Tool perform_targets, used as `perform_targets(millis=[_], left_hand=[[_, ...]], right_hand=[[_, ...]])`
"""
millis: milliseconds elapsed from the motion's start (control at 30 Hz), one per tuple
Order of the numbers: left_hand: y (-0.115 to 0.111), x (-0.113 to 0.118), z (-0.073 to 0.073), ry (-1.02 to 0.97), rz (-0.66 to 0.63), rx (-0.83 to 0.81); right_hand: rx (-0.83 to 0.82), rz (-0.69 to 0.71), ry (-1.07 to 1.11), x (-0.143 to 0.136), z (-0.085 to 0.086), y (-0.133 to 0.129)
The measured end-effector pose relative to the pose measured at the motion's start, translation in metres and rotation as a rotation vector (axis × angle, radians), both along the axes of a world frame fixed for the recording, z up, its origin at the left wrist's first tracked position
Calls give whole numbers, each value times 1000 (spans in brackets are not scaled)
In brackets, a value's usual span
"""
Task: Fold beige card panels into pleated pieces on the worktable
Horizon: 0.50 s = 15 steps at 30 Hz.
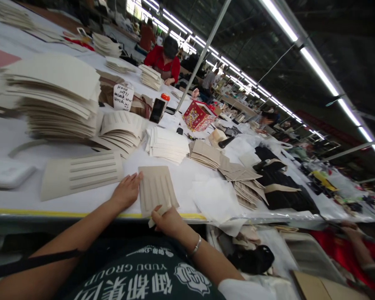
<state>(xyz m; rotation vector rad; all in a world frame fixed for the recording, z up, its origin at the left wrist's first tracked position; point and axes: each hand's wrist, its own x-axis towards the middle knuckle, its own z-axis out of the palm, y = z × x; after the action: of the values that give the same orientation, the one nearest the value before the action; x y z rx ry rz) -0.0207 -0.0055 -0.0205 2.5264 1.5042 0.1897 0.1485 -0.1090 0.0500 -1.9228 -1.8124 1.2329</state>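
Observation:
A tan panel with several raised lengthwise ribs lies flat near the table's front edge. My left hand rests on the table to its left, fingers stretched out and fingertips at the panel's left edge. Over the panel's lower right corner, my right hand is closed round a small pale flat strip; its exact kind does not show clearly. Left of my left hand lies a longer beige panel with similar ribs.
Tall stacks of cream panels stand at the left. Behind are ribbed panels, white sheets, tan pieces, a phone and a red box. A metal pole rises mid-table. A person in red works opposite.

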Motion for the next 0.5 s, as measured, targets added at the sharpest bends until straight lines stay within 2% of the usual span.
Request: perform_targets(millis=[67, 100, 233, 367, 500], left_hand=[[-1, 0, -1, -18, -23, 21], [-2, -1, -1, -31, -35, 35], [-6, -3, 1, -80, -85, 57], [-12, -2, 5, -61, -122, 12], [-14, 1, 8, -16, -96, -24]], right_hand=[[-112, -166, 165, 16, -2, -9], [-116, -244, 214, 24, -2, -9], [54, -431, 250, 58, 1, 11], [238, -488, 164, 83, -7, 46], [283, -367, 75, 84, -16, 86]])
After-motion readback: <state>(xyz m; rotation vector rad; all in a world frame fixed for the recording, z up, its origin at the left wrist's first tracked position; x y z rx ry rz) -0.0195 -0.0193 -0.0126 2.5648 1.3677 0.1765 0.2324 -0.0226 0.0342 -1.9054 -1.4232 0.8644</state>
